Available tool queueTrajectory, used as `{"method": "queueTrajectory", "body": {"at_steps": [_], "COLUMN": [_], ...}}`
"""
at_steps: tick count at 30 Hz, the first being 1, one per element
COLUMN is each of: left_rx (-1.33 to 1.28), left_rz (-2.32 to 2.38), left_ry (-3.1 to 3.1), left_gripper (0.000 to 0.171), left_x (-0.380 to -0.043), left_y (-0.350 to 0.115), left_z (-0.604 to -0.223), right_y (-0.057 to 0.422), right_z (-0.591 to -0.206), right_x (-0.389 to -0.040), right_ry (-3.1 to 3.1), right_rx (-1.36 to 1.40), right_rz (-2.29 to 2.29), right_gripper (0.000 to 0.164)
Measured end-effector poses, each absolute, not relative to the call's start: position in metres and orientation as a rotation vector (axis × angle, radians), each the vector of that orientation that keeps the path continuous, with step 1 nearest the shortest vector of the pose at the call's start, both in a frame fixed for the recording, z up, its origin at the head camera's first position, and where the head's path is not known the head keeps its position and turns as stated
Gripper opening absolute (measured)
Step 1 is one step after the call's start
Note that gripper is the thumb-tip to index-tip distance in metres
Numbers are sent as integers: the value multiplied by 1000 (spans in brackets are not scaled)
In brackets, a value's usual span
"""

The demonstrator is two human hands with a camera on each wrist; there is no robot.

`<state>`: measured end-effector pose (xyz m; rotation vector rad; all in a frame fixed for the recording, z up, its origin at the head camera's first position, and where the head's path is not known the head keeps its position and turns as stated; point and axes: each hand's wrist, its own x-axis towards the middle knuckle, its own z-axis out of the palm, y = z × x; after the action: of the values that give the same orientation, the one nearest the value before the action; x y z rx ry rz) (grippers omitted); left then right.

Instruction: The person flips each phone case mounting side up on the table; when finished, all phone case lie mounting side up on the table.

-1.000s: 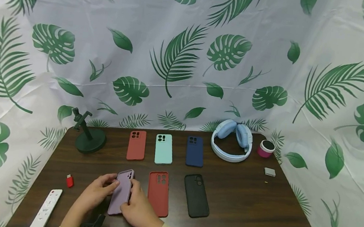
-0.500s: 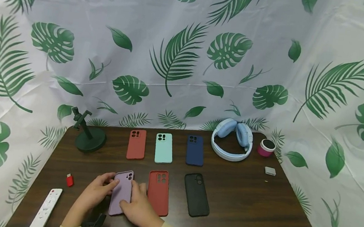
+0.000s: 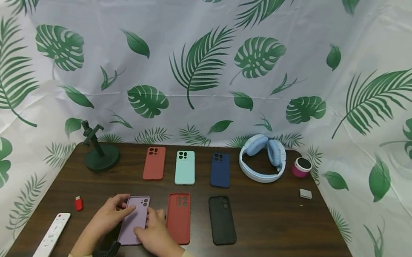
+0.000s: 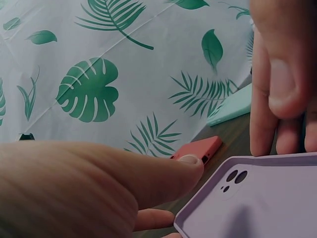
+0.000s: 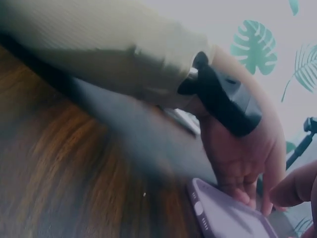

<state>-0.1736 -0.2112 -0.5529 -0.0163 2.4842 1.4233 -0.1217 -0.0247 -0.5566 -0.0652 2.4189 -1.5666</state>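
Observation:
A lilac phone case, its hollow inner side facing up, lies between both hands near the table's front left. My left hand holds its left long edge, thumb over the rim. On the opposite edge, my right hand grips it with thumb and fingers. In the left wrist view, the lilac case shows its camera cutouts, with the left thumb stretched out near one corner. A red phone case lies just right of the right hand, and a black phone case lies beyond that.
At the back lie a coral-red case, a mint case, a navy case and blue headphones. A dark green stand, red USB stick and white remote sit left. A pink jar stands right.
The lilac case has turned from tilted to flatter, so its inner side and camera holes show more fully. It has shifted slightly left and toward me, with both hands keeping hold.

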Motion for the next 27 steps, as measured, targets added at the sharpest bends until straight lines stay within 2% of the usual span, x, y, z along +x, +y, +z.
{"method": "queueTrajectory", "body": {"at_steps": [12,22,27], "left_rx": [-45,-113,69], "left_rz": [1452,1499,1642], "left_ry": [2483,2572,2657], "left_gripper": [51,39,31], "left_x": [-170,-173,-171], "left_y": [-208,-205,-196], "left_z": [-549,-546,-537], "right_y": [-17,9,31], "right_z": [-546,-527,-518], "right_x": [-124,-135,-143], "right_ry": [2225,2151,2095], "right_rx": [24,-19,-92], "right_rz": [-1698,-1773,-1821], "right_gripper": [66,44,34]}}
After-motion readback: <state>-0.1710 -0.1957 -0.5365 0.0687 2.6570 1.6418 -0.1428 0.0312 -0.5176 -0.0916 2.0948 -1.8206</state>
